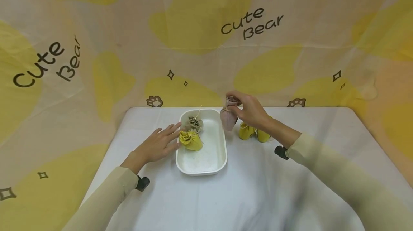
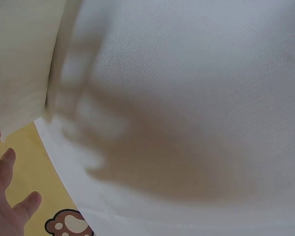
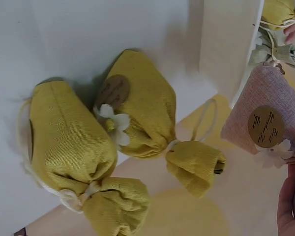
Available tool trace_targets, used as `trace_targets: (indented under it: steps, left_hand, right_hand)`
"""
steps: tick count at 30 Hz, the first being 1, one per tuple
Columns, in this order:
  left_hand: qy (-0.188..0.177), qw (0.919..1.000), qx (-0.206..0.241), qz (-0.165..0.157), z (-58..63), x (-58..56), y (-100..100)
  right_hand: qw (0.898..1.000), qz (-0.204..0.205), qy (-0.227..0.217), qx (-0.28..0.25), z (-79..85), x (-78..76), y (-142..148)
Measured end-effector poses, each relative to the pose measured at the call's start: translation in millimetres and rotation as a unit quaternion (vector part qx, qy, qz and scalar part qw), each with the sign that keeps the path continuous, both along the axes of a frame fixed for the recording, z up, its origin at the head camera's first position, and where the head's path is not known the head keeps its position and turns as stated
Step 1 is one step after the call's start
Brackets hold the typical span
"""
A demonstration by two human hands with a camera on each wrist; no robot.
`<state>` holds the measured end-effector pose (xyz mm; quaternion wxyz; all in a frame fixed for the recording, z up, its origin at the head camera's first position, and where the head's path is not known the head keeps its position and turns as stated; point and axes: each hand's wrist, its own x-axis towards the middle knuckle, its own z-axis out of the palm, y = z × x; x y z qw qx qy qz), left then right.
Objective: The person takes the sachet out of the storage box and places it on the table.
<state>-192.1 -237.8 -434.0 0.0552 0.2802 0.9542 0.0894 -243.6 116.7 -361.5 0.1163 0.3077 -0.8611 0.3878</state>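
Observation:
My right hand [image 1: 250,111] grips a pink drawstring sachet [image 1: 228,120] by its gathered neck, near the right rim of a white tray [image 1: 209,157]. In the right wrist view the pink cloth bag [image 3: 290,103] hangs body-up in the picture, with a round brown label and a white flower. My left hand [image 1: 158,145] is spread at the tray's left rim, its fingertips reaching close to the sachets inside. Within the tray lie a yellow sachet [image 1: 191,142] and, behind it, a grey-green sachet [image 1: 188,125] with a patterned top.
Two yellow sachets [image 3: 71,132] lie side by side on the white tabletop [image 1: 155,195], right of the tray and partly behind my right forearm. One carries a white flower [image 3: 113,125]. A printed yellow-and-beige cloth [image 1: 200,66] hangs behind the table's back edge.

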Motion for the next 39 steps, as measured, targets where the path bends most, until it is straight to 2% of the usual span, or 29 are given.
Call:
trace_targets:
  steps: [10, 27, 39]
  left_hand:
    - [0.002, 1.0000, 0.003, 0.000, -0.2, -0.4, -0.5]
    - [0.005, 0.9999, 0.012, -0.001, -5.6, -0.8, -2.6]
    - [0.000, 0.9999, 0.010, -0.002, -2.7, -0.8, -2.3]
  right_hand:
    - [1.000, -0.008, 0.002, 0.019, -14.0, -3.4, 14.8]
    - [0.994, -0.014, -0.089, 0.067, -49.4, 4.2, 17.3]
    - [0.992, -0.002, -0.091, 0.085, -47.1, 1.3, 13.9]
